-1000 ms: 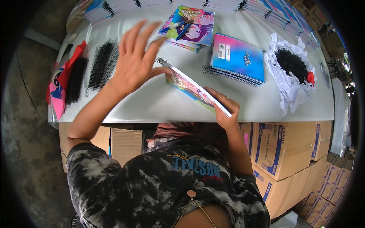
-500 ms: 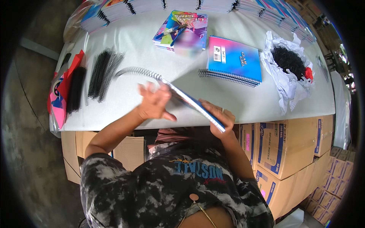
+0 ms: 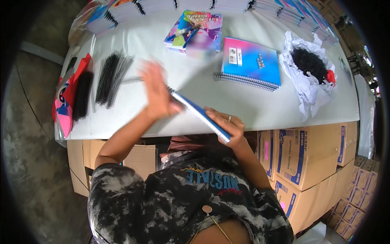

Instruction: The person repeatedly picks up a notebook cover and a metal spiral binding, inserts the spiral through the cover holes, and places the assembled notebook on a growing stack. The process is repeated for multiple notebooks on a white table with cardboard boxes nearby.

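My right hand [image 3: 229,124] grips the lower end of a notebook [image 3: 199,114], which is held tilted with its edge toward me. At the notebook's upper left end is my left hand [image 3: 156,91], smeared by motion, its fingers stretched out and apart with nothing seen in them. A black spiral coil [image 3: 134,79] runs out to the left behind that hand; the hand hides part of it. Farther left lies a bundle of loose black coils [image 3: 110,79], with a denser dark bundle [image 3: 83,95] beside it.
Spiral notebooks [image 3: 250,63] are stacked right of centre. Left of them, pliers [image 3: 190,35] rest on a pile of colourful covers [image 3: 209,24]. Crumpled white paper [image 3: 302,91] holds black coil scraps [image 3: 308,65]. Notebook stacks [image 3: 195,5] line the far edge; cardboard boxes [image 3: 308,158] stand below right.
My left hand has swung up and left along the coil, its fingers now straighter. The notebook and my right hand have shifted slightly left.
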Tool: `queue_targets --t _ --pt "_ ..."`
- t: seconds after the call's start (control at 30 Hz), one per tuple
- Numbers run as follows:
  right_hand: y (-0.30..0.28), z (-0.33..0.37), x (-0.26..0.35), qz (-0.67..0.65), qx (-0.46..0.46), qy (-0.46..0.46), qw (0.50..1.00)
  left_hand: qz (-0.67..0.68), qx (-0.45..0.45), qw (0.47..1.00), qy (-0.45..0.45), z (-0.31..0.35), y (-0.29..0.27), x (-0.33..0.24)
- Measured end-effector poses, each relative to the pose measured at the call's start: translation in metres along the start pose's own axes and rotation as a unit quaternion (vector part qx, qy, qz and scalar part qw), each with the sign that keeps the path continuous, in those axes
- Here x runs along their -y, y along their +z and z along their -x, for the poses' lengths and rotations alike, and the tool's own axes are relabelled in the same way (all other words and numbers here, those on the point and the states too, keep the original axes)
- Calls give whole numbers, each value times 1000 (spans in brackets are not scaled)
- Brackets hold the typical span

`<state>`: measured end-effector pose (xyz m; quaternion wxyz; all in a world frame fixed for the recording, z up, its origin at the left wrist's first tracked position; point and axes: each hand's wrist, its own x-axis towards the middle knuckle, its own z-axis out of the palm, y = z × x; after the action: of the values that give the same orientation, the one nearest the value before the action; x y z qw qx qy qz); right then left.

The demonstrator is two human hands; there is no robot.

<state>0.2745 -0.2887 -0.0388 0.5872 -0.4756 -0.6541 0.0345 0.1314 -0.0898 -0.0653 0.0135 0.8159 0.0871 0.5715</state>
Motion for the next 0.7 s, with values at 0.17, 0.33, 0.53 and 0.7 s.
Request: queue_targets --t 0.17,0.33,0.53,0.7 --pt "-5 1 -2 2 4 1 1000 -104 -47 986 123 -3 8 -26" --pt "7 -9 -8 -13 13 9 1000 9 151 986 77 12 -13 -15" --pt "40 -44 -22 -64 69 -37 995 -69 -129 988 -42 -17 -47 33" --pt "69 -77 -48 -105 64 -17 992 -52 177 980 67 24 -68 28"
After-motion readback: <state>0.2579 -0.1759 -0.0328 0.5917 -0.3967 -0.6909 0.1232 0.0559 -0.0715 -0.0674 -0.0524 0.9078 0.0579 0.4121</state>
